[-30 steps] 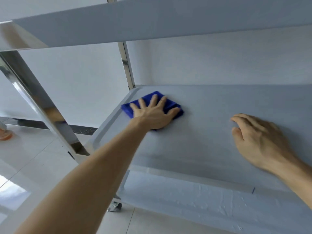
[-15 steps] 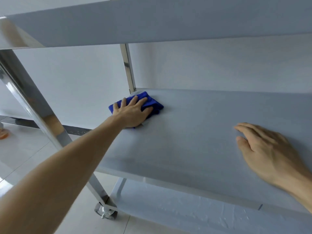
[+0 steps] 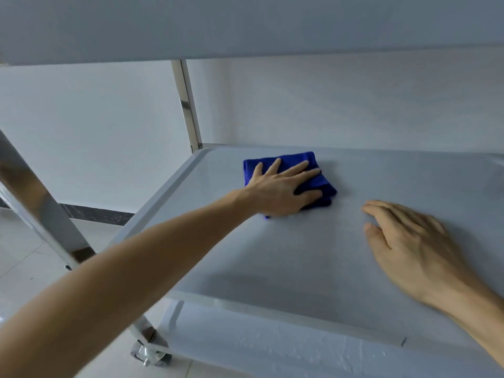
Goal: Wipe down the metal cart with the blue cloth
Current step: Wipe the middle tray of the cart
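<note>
Your folded blue cloth (image 3: 316, 173) lies on the grey metal cart's middle shelf (image 3: 313, 255), near its far-left corner, a little way in from the raised left rim. Your left hand (image 3: 283, 189) presses it flat, fingers spread. Your right hand (image 3: 409, 246) rests open on bare shelf just beside it, free surface stretching right.
</note>
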Motion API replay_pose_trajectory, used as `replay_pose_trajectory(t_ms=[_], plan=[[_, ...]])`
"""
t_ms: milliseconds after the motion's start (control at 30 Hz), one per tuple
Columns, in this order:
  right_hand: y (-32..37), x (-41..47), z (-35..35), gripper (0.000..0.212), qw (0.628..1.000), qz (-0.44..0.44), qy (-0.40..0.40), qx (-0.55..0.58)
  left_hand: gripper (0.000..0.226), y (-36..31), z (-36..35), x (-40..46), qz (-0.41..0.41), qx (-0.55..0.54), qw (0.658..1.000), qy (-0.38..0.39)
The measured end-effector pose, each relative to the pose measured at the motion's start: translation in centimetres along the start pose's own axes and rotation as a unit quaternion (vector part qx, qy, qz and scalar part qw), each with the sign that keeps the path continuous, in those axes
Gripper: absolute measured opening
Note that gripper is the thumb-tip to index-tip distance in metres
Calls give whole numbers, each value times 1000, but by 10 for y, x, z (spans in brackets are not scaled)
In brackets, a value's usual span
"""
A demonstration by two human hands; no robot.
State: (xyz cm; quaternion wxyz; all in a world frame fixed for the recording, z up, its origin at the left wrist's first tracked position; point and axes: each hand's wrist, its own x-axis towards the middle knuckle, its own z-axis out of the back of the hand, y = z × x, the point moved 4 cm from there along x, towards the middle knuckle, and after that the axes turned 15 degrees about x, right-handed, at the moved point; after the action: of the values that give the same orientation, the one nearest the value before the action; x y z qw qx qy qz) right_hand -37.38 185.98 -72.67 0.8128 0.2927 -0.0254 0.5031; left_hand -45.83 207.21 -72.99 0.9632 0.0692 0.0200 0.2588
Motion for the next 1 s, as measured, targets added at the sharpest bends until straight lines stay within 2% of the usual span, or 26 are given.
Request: replay_pose_trajectory(t_ms=[100,167,267,367,433,533,633,733,900,967,1000], plan=[[0,-2,1,49,1000,9,-2,-3,50,25,-3,-29,-68,1,996,-59],[0,-2,2,49,1000,7,-2,-4,48,59,-4,-31,-52,-5,997,-51],[1,0,-1,49,1000,15,-5,-5,49,118,-10,-20,85,18,996,-28],[0,1,-5,44,999,23,-19,-14,55,148,-19,-3,222,28,975,-4],[-1,2,-5,42,999,25,-30,-21,55,141,-20,14,264,14,964,19],[-1,1,-6,45,998,28,-32,-36,55,118,-15,41,283,-22,958,37],[-1,2,-7,40,999,15,-20,-47,53,82,-8,67,245,-32,968,39],[-2,4,-7,44,999,2,6,-51,52,30,2,89,178,-23,984,22],[-6,4,-8,50,998,-9,20,-50,49,-76,21,106,-22,-51,998,12],[-5,3,-7,50,999,-8,11,-52,47,-97,28,101,-78,-119,989,37],[-5,2,-6,50,999,-6,8,-48,47,-96,32,95,-78,-207,974,43]])
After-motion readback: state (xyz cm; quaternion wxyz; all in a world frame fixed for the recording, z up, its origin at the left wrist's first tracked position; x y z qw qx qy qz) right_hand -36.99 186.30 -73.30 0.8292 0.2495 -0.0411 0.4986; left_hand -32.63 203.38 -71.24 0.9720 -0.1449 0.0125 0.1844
